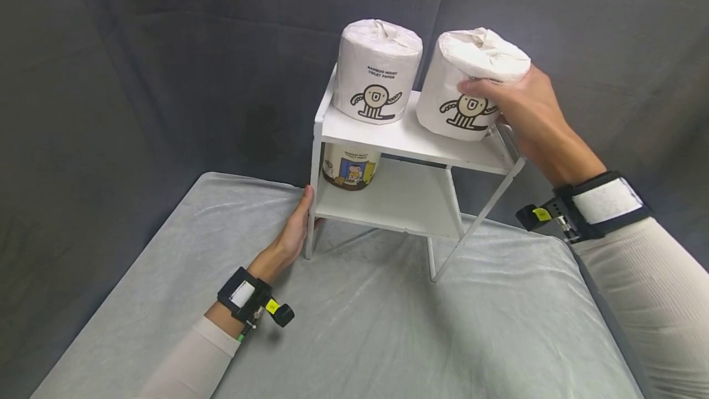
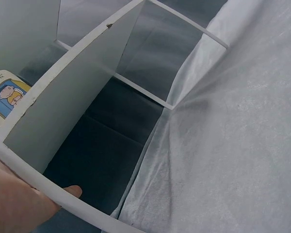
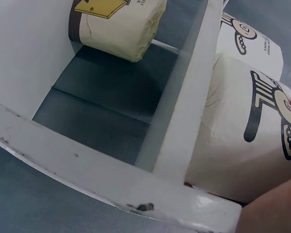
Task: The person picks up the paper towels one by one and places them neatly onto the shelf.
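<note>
A white two-tier shelf rack (image 1: 388,193) stands on the cloth. On its top tier, my right hand (image 1: 528,106) grips a paper-wrapped toilet roll (image 1: 451,100), thumb across the printed front. That roll leans slightly, its base at the top board in the right wrist view. Beside it, to the left, a matching toilet roll (image 1: 379,72) stands upright. My left hand (image 1: 293,233) holds the rack's left front leg, with a fingertip (image 2: 73,190) showing past the bar. On the lower tier, a toilet roll with a cartoon wrapper (image 1: 350,168) stands at the left, its top hidden by the upper board.
Pale grey cloth (image 1: 354,325) covers the table under the rack. A dark grey curtain (image 1: 166,66) hangs behind it. The rack's slanted right leg (image 1: 490,208) runs down to the cloth below my right wrist.
</note>
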`<state>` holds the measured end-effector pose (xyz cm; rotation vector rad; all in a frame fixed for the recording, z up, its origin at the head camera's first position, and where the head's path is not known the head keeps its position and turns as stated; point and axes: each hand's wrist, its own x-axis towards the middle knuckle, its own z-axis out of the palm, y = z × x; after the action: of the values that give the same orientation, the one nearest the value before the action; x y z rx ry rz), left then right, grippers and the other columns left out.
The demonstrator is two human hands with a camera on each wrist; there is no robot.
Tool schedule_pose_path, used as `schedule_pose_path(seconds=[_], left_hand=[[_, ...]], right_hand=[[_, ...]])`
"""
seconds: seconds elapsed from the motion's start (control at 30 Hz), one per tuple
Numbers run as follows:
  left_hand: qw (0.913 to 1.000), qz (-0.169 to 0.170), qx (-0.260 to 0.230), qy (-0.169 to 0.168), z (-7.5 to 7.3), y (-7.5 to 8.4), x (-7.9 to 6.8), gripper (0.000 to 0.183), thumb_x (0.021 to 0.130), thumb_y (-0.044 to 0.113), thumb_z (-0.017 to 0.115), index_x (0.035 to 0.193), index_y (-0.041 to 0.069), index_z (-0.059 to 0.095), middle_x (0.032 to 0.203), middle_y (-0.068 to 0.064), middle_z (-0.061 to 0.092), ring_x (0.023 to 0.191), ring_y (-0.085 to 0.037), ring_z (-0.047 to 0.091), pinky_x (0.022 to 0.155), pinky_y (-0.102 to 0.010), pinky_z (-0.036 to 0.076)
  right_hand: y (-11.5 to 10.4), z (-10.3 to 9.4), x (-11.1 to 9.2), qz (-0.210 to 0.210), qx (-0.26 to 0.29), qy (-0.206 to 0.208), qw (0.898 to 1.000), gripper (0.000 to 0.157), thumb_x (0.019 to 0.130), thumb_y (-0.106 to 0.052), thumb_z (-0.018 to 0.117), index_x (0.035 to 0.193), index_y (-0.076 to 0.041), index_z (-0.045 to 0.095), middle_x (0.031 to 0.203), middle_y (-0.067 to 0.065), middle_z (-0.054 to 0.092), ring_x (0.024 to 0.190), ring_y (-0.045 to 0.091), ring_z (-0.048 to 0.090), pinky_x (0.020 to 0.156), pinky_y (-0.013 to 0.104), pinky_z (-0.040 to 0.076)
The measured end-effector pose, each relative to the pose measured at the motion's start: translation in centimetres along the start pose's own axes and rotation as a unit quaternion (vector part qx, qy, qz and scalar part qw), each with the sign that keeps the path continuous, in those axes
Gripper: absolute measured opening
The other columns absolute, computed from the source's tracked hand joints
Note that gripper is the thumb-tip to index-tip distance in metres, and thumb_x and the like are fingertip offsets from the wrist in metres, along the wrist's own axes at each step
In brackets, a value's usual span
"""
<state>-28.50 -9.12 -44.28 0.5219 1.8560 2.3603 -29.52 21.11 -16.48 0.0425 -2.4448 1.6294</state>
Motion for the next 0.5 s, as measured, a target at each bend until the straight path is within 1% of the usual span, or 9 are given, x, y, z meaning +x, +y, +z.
schedule_pose_path(seconds=[0.1, 0.17, 0.33, 0.5], left_hand=[[1.0000, 0.000, -0.005, -0.001, 0.03, 0.00, -0.01, 0.088, 0.093, 0.072, 0.022, 0.159, 0.022, -0.011, 0.165, 0.003, -0.010, 0.148, -0.012, -0.010, 0.118, -0.047, -0.003], [1.0000, 0.001, -0.005, -0.004, 0.02, -0.02, -0.02, 0.087, 0.094, 0.071, 0.021, 0.159, 0.023, -0.011, 0.165, 0.002, -0.009, 0.148, -0.013, -0.009, 0.119, -0.048, -0.001], [0.9999, -0.006, -0.005, -0.008, -0.01, -0.07, -0.09, 0.086, 0.094, 0.071, 0.021, 0.159, 0.024, -0.009, 0.165, -0.001, -0.004, 0.149, -0.016, -0.004, 0.118, -0.054, 0.006], [0.9999, -0.010, -0.009, -0.006, -0.02, -0.03, -0.13, 0.086, 0.093, 0.072, 0.021, 0.159, 0.024, -0.007, 0.164, -0.002, 0.001, 0.149, -0.017, 0.001, 0.118, -0.054, 0.008]], right_hand=[[0.00, 0.13, 0.29, 0.001, -0.006, -0.002, 1.000, 0.077, 0.069, -0.035, 0.087, 0.137, -0.023, 0.054, 0.121, -0.003, 0.062, 0.111, 0.015, 0.057, 0.101, 0.046, 0.041], [0.05, 0.23, 0.48, 0.002, -0.005, -0.005, 1.000, 0.077, 0.068, -0.035, 0.088, 0.136, -0.022, 0.054, 0.120, -0.003, 0.062, 0.110, 0.015, 0.058, 0.100, 0.044, 0.043], [0.31, 0.50, 0.70, -0.002, -0.013, -0.010, 1.000, 0.075, 0.068, -0.036, 0.087, 0.135, -0.023, 0.056, 0.115, -0.003, 0.065, 0.105, 0.013, 0.061, 0.091, 0.035, 0.047], [0.40, 0.78, 0.75, 0.000, -0.017, -0.018, 1.000, 0.072, 0.068, -0.037, 0.088, 0.132, -0.022, 0.058, 0.115, -0.003, 0.067, 0.105, 0.013, 0.062, 0.091, 0.034, 0.046]])
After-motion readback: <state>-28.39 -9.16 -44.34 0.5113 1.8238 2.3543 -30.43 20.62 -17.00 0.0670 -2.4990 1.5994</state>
